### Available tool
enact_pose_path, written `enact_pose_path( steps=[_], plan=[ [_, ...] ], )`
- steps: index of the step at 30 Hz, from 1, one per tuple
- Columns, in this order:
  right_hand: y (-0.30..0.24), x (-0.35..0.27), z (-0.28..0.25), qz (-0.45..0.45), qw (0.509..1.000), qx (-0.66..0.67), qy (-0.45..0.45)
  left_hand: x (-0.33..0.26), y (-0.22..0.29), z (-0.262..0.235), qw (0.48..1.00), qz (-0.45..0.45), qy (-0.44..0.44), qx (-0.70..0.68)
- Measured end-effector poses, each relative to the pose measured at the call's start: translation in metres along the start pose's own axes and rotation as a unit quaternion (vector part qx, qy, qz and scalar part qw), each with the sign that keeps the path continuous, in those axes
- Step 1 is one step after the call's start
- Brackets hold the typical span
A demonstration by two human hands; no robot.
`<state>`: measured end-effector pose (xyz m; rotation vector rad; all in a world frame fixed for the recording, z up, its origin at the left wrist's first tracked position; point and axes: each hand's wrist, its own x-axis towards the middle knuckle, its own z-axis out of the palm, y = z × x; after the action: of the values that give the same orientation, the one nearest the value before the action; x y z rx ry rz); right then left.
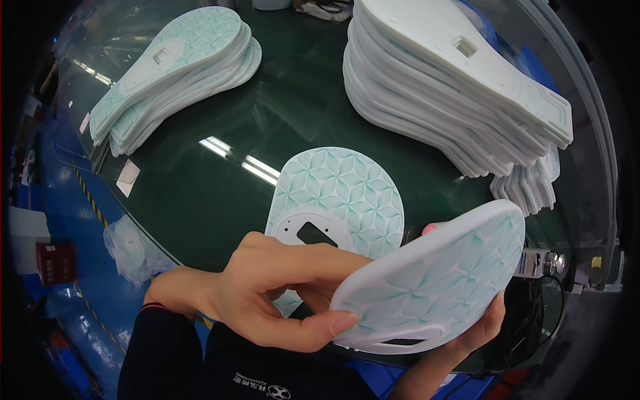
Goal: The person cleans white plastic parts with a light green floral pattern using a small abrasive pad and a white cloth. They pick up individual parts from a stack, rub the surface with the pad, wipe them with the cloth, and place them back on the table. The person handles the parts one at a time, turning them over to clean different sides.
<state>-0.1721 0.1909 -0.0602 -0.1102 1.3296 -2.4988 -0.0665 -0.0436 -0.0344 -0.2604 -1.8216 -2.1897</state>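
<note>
Held up and tilted in front of me is a rounded white plastic panel (433, 277) with a raised pale-green petal pattern and a dark slot near its lower edge. My left hand (287, 287) pinches its left rim between thumb and fingers; the fingers behind the panel are hidden. On the opposite side, my right hand (481, 330) grips the lower right edge, mostly covered by the panel. A second patterned panel (340, 190), with a rectangular opening, lies flat on the table just beyond my left hand, which partly hides it.
The dark green glossy table (220, 200) carries a short stack of patterned panels (193, 47) at far left and a tall stack of white panels (427, 93) at far right. A metal-capped bottle (543, 262) and black bag (530, 320) are at right. A clear plastic bag (133, 250) sits left.
</note>
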Motion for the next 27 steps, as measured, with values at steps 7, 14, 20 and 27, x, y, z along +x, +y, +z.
enact_pose_path(
  steps=[7,14,20,27],
  plan=[
    [-0.0001,-0.0008,-0.0030,0.013,1.000,0.018,-0.012,0.0004,-0.0037,-0.0043,0.999,0.032,-0.037,0.003],
    [0.0015,-0.0011,0.0010,0.016,1.000,-0.001,-0.024,-0.0005,-0.0077,-0.0039,0.998,0.049,-0.047,-0.003],
    [0.0027,-0.0039,0.0019,0.022,1.000,-0.010,-0.018,-0.0003,0.0000,-0.0030,0.999,-0.004,-0.032,0.024],
    [0.0039,-0.0071,-0.0018,0.048,0.999,0.016,-0.012,-0.0018,-0.0042,-0.0032,0.998,0.017,-0.051,0.045]
  ],
)
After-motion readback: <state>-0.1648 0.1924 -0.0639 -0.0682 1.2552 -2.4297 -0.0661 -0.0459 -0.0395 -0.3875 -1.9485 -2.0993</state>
